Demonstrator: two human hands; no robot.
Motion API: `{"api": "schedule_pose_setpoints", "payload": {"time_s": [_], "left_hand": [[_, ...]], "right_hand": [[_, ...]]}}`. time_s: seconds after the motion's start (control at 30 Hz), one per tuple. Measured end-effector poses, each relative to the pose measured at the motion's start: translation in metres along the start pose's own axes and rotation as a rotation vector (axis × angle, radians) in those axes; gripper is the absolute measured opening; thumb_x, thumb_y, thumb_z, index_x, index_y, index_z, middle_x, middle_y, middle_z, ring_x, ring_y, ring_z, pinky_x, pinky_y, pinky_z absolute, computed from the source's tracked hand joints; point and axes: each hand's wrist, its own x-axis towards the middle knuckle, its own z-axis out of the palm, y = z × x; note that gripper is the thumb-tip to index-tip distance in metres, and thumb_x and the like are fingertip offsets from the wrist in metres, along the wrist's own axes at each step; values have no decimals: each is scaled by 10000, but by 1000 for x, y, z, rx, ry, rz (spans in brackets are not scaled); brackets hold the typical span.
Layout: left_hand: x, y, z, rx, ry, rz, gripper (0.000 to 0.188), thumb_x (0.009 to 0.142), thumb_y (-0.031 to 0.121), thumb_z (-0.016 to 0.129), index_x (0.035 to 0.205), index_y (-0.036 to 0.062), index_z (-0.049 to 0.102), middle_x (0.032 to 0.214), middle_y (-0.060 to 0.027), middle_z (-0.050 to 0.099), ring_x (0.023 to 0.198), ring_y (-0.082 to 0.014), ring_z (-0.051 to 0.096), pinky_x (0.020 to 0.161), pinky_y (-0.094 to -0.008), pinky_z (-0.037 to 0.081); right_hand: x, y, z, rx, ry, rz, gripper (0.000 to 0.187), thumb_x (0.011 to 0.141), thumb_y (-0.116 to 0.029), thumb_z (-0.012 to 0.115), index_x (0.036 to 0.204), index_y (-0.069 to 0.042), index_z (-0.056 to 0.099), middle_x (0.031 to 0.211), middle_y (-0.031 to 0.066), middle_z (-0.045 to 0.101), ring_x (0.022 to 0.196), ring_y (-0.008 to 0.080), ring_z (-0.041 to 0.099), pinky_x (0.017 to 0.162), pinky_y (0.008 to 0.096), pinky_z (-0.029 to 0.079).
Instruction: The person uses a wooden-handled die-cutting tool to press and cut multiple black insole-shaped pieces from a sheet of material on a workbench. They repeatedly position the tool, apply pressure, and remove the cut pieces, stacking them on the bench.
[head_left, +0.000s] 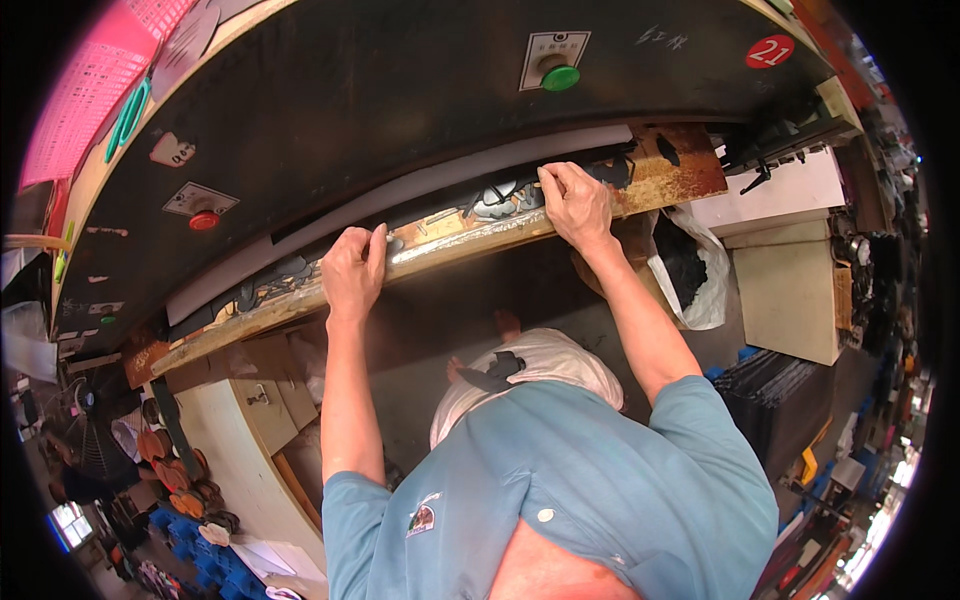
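My left hand (350,280) is closed at the front edge of a worn wooden board (690,178), its thumb pointing up. Farther right, my right hand (580,210) pinches its fingers together over the same board. What either hand holds, if anything, is too hidden to tell. Thin black material (430,210) and dark cut-looking pieces (285,272) lie along the board. Between my hands is a shiny greyish patch (495,202) with curved outlines. A long pale grey strip (400,185) runs behind, beneath the dark machine front (380,100).
The machine front carries a green button (561,77) and a red button (204,220). A pink basket (95,100) and turquoise-handled scissors (128,118) sit far left. Cabinets stand left (250,450) and right (785,300). An open white sack (712,295) holds black material.
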Motion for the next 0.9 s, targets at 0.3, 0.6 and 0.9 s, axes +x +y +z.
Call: {"api": "schedule_pose_setpoints", "payload": {"time_s": [0.3, 0.6, 0.9], "left_hand": [[-8, 5, 1, 8, 5, -61, 315, 992, 203, 782, 796, 1, 640, 770, -178, 653, 668, -382, 639, 621, -433, 506], [4, 6, -5, -35, -64, -51, 302, 956, 111, 797, 756, 15, 592, 711, -163, 588, 646, -386, 591, 596, -463, 469], [33, 15, -24, -136, -456, -288, 221, 954, 163, 772, 824, 3, 690, 806, -181, 681, 763, -414, 672, 669, -481, 531]], "right_hand": [[-7, 10, 2, 72, -26, -36, 115, 988, -130, 727, 973, -22, 761, 906, 153, 759, 792, 348, 748, 672, 409, 572], [5, -5, -16, 524, -143, 519, 131, 982, -117, 753, 1035, 1, 772, 728, 50, 672, 601, 129, 586, 584, 296, 481], [107, -59, 57, 200, -300, 51, 831, 865, -303, 899, 1514, 67, 533, 1527, 251, 541, 1406, 372, 554, 1206, 437, 431]]}}
